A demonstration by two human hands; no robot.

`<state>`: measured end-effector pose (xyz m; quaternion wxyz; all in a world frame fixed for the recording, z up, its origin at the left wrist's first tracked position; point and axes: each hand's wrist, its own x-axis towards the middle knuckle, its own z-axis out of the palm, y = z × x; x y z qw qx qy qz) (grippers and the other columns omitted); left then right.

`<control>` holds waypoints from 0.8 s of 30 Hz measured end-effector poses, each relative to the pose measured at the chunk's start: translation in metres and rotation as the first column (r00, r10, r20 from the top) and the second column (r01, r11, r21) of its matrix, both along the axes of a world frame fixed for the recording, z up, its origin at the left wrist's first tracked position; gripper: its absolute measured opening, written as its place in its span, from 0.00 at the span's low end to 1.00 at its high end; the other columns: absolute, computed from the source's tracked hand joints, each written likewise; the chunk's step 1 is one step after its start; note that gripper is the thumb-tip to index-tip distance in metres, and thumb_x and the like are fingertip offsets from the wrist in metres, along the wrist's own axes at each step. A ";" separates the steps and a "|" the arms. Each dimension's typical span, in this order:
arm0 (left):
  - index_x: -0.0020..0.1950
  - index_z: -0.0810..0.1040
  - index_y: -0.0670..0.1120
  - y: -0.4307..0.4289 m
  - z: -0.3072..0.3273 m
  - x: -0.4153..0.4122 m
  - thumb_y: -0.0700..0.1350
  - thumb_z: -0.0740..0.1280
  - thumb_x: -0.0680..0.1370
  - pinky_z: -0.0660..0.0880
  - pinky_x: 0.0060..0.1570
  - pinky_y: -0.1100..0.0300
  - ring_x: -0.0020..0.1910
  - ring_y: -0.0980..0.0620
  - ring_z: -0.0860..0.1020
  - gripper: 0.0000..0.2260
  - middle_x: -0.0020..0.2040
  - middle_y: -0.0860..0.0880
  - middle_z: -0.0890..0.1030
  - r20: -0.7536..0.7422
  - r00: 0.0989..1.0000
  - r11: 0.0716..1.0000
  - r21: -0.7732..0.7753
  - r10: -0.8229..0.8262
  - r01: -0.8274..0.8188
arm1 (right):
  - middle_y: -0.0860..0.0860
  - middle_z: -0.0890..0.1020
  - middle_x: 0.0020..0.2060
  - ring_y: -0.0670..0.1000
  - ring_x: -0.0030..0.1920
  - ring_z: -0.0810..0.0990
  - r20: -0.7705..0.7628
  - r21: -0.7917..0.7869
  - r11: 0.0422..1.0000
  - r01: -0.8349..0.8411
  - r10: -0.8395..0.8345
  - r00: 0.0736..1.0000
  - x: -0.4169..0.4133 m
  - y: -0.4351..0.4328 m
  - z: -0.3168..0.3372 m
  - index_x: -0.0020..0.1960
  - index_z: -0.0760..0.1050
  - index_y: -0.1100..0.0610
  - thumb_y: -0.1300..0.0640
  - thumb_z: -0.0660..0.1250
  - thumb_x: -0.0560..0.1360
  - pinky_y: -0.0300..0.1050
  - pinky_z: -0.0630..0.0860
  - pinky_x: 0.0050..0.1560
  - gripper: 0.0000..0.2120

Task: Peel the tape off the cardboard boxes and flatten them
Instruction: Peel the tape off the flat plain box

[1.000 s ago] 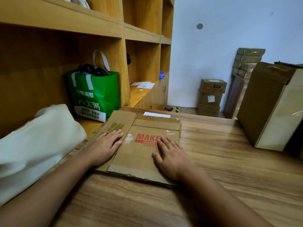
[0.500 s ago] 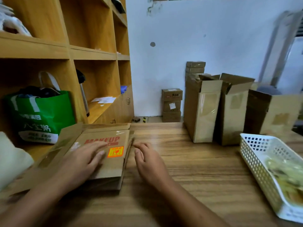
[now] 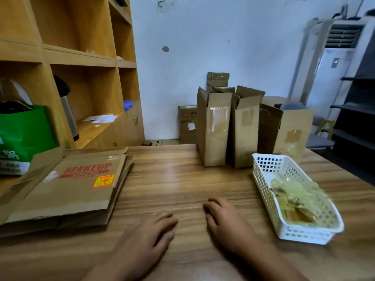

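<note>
Left of basket, over surface: left hand, right hand, fingers loose, holding nothing. Behind basket: upright taped boxes. Far left: flattened boxes.

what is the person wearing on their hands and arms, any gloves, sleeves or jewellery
Nothing worn shows. The left hand and the right hand are bare: no gloves, no rings. The left forearm and the right forearm are bare to the picture's bottom edge: no sleeve, watch or bracelet in view.

We've got our left hand and right hand side by side, palms down, fingers relaxed, holding nothing.
</note>
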<state>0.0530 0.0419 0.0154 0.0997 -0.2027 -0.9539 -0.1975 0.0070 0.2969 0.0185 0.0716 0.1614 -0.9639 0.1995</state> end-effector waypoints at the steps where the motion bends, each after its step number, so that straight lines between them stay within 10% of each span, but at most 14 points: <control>1: 0.73 0.70 0.66 0.001 0.000 0.001 0.71 0.45 0.73 0.50 0.71 0.75 0.73 0.72 0.58 0.31 0.72 0.72 0.64 -0.015 1.000 1.000 0.010 0.008 -0.008 | 0.47 0.73 0.67 0.49 0.67 0.71 0.009 0.006 1.000 -0.009 0.009 1.000 0.001 0.002 0.002 0.68 0.74 0.49 0.50 0.58 0.81 0.43 0.67 0.70 0.17; 6: 0.66 0.78 0.61 -0.002 -0.006 0.003 0.60 0.60 0.78 0.60 0.67 0.75 0.66 0.67 0.73 0.18 0.66 0.65 0.78 -0.053 0.999 1.000 -0.020 -0.002 0.001 | 0.46 0.73 0.66 0.50 0.66 0.75 0.088 0.022 0.999 -0.029 0.027 0.996 -0.017 0.003 0.032 0.70 0.73 0.47 0.47 0.59 0.81 0.48 0.72 0.65 0.18; 17: 0.56 0.84 0.61 0.001 -0.018 -0.016 0.65 0.47 0.82 0.66 0.61 0.75 0.60 0.68 0.75 0.25 0.59 0.63 0.82 -0.176 0.982 0.996 0.038 -0.069 0.077 | 0.51 0.61 0.77 0.54 0.67 0.75 -0.335 -0.361 0.923 0.131 -0.259 0.906 -0.130 -0.008 0.191 0.80 0.57 0.54 0.51 0.66 0.78 0.55 0.76 0.62 0.33; 24: 0.54 0.83 0.66 -0.003 -0.026 -0.027 0.64 0.42 0.83 0.52 0.68 0.76 0.60 0.70 0.71 0.27 0.57 0.66 0.82 -0.239 0.969 0.996 -0.071 -0.067 0.051 | 0.49 0.57 0.79 0.55 0.72 0.71 -0.268 -0.080 0.957 0.278 -0.289 0.919 -0.180 -0.007 0.234 0.80 0.54 0.49 0.37 0.73 0.71 0.56 0.73 0.62 0.46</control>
